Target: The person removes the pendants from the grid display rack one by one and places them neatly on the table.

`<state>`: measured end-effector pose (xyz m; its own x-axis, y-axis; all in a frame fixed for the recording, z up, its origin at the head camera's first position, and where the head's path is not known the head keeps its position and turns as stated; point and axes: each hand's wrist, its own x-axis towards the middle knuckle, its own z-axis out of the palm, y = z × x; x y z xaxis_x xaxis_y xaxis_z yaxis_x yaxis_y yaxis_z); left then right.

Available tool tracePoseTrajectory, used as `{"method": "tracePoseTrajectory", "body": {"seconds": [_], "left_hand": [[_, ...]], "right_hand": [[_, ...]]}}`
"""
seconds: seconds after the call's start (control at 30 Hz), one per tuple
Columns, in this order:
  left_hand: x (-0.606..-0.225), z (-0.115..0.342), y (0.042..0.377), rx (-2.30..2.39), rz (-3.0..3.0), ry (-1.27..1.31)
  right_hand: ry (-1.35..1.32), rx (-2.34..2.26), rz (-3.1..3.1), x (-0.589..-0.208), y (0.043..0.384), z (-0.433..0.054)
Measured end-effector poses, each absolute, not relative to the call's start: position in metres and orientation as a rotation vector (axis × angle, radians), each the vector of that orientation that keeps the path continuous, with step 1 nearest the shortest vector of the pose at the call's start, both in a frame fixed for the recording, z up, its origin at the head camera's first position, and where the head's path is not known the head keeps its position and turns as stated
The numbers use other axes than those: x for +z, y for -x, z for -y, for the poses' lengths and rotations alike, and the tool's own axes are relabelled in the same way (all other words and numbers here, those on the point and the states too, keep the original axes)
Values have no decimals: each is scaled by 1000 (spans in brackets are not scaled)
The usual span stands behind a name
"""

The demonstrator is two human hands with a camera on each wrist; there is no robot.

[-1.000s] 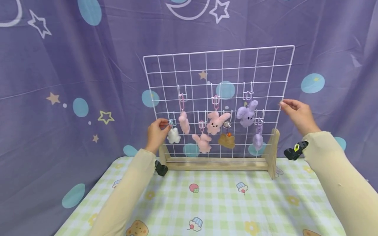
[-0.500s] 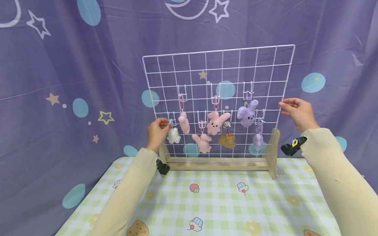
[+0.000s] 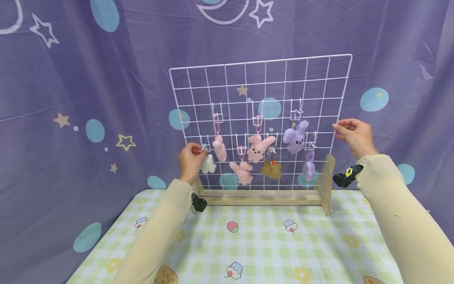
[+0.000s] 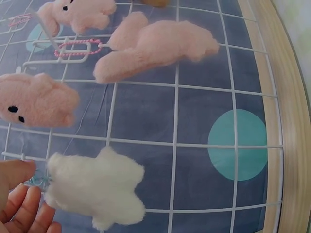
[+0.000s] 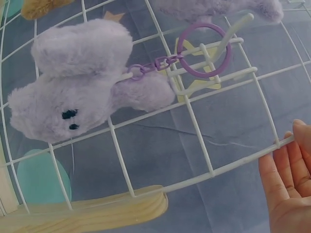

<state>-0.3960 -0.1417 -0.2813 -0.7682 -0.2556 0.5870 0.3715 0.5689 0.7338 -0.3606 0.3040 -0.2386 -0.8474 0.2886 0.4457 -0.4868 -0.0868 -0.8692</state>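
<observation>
A white wire grid panel (image 3: 265, 61) stands upright, hung with small plush keychains. Near its left edge, my left hand (image 3: 191, 161) pinches the light blue chain (image 4: 38, 180) of a white plush keychain (image 4: 97, 187) at its hook; the fingertips partly hide the chain. My right hand (image 3: 356, 136) grips the panel's right side wire (image 5: 212, 174) between thumb and fingers. Close to that hand hang two purple plush keychains, one with long ears (image 3: 295, 138) and one lower (image 3: 309, 170). A pink plush keychain (image 3: 220, 149) hangs just right of my left hand.
Two more pink plush keychains, a long-eared one (image 3: 257, 148) and a lower one (image 3: 242, 172), hang mid-panel beside a brown plush (image 3: 271, 170). A wooden stand (image 3: 262, 200) holds the panel on a checked tablecloth (image 3: 262, 240). Behind is a purple curtain (image 3: 117, 83).
My right wrist has lowered and shifted slightly left while its fingers stay at the panel's edge. My left wrist has shifted slightly right, and the white plush has turned a little.
</observation>
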Motion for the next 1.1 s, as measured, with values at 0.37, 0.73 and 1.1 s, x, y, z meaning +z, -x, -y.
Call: {"method": "tracePoseTrajectory", "body": {"seconds": [0.37, 0.73, 1.1], "left_hand": [[-282, 135, 394, -1172, 2113, 59], [-283, 137, 394, -1246, 2119, 21], [-281, 138, 389, -1230, 2146, 46]], "right_hand": [[-156, 1935, 1651, -242, 364, -298], [-157, 1956, 1646, -240, 361, -296], [-163, 1960, 1608, -243, 365, -297]]}}
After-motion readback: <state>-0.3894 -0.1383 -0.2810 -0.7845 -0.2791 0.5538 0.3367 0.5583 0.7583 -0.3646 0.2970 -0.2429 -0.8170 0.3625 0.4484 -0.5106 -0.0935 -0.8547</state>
